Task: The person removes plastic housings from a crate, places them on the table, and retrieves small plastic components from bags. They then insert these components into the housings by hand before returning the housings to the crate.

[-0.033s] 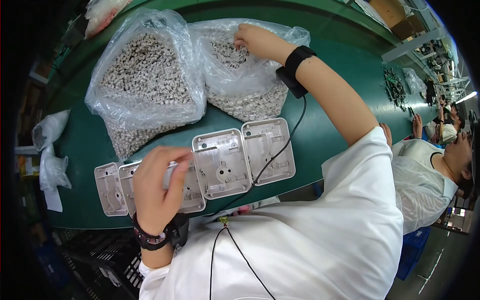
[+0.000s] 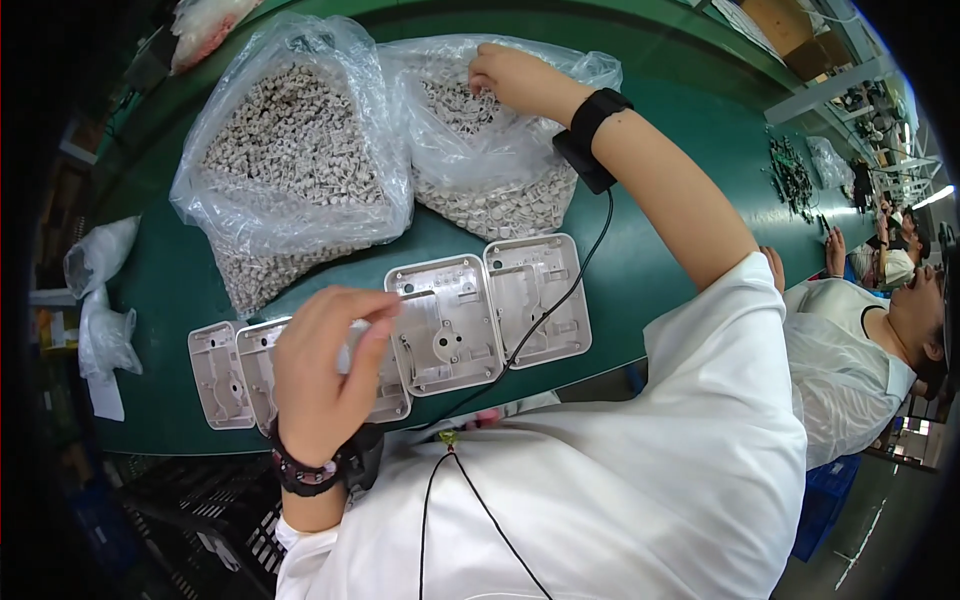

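Note:
My left hand [image 2: 325, 365] hovers over the row of light grey plastic housings, its thumb and fingers drawn together near the tall housing [image 2: 447, 375]. Whatever lies between those fingertips is too small or hidden to tell. Reaching forward, my right hand [image 2: 515, 80] has its curled fingers at the small whitish plastic parts [image 2: 455, 108] inside the right clear plastic bag [image 2: 450, 160]; its fingertips are partly hidden. Another housing [image 2: 540, 345] stands at the row's right end. To the left are a housing [image 2: 222, 405] and others partly covered by my left hand.
A bigger clear bag [image 2: 230, 225] full of similar small parts stands on the green table [image 2: 690, 130]. A black cable [image 2: 560, 305] crosses the right housing. Black crates [image 2: 200, 515] lie below the table's edge. A co-worker [image 2: 850, 370] sits at the right.
My left hand has shifted slightly right and up, toward the tall housing. My right hand stays at the parts in the bag, nearly unmoved.

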